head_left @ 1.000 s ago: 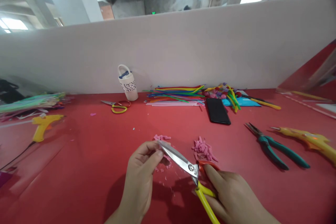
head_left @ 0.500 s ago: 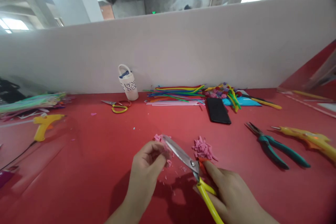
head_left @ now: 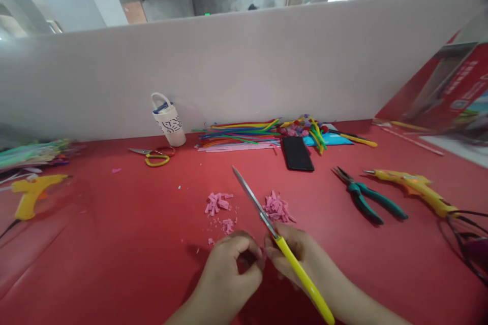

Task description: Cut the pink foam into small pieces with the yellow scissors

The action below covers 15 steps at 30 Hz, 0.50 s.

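Observation:
My right hand [head_left: 297, 259] grips yellow-handled scissors [head_left: 267, 223] with closed silver blades pointing up and away to the left. My left hand [head_left: 232, 269] is curled into a pinch just left of the scissors' handle, fingertips almost touching my right hand; what it pinches is too small to make out. Two small piles of pink foam snippets lie on the red table beyond my hands, one [head_left: 217, 203] on the left, one [head_left: 277, 208] on the right of the blades.
A black phone [head_left: 297, 153], coloured pipe cleaners [head_left: 240, 137], teal pliers [head_left: 362, 198], a yellow glue gun [head_left: 415, 190] and a second glue gun [head_left: 28, 193] lie around. Small scissors [head_left: 152, 156] and a white cup [head_left: 170, 121] sit by the white partition.
Both hands pulled back toward me and came together. The scissors closed and swung upright. The pink piece the left hand held at the blades is gone from sight. The view shifted right.

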{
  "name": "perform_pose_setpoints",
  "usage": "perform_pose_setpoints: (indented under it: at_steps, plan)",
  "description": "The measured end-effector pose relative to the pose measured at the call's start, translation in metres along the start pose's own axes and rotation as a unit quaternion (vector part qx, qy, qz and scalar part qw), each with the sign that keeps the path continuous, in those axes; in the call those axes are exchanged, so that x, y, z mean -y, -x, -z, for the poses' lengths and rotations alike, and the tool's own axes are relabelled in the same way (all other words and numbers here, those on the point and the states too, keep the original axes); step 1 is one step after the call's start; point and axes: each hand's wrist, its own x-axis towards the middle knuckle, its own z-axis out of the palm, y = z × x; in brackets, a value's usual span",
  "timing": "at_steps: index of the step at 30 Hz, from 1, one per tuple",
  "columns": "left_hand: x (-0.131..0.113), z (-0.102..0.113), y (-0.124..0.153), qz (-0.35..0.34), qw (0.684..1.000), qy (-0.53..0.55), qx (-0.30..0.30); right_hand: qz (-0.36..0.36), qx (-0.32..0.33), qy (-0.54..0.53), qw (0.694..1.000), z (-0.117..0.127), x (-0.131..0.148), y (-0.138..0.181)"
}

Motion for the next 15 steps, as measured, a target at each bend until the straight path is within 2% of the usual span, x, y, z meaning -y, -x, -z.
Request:
perform_pose_setpoints:
  at_steps: [2, 4, 9, 12, 13, 15]
  plan:
    - [-0.0002, 0.0010, -0.0005, 0.002, 1.000, 0.021, 0.007, 0.001, 0.011, -0.013, 1.000, 0.0006, 0.0001, 0.0003]
    - [-0.0003, 0.0021, -0.0018, 0.033, 0.995, 0.089, 0.017, 0.000, 0.022, -0.035, 0.999, 0.0001, -0.0013, 0.0007]
    - [-0.0005, 0.0039, -0.0047, 0.142, 0.944, 0.278, 0.109, 0.034, 0.045, -0.072, 0.996, -0.0036, -0.0056, 0.0015]
    - [0.0007, 0.0049, -0.0039, 0.178, 0.930, 0.295, 0.131, 0.038, 0.028, -0.068, 0.997, -0.0032, -0.0032, 0.0020]
    - [0.0013, 0.0056, -0.0036, 0.178, 0.936, 0.277, 0.123, 0.041, 0.013, -0.063, 0.997, -0.0022, -0.0017, 0.0020]
    - [0.0021, 0.0079, -0.0034, 0.148, 0.964, 0.211, 0.071, 0.052, -0.013, -0.060, 0.997, 0.0002, 0.0015, 0.0019]
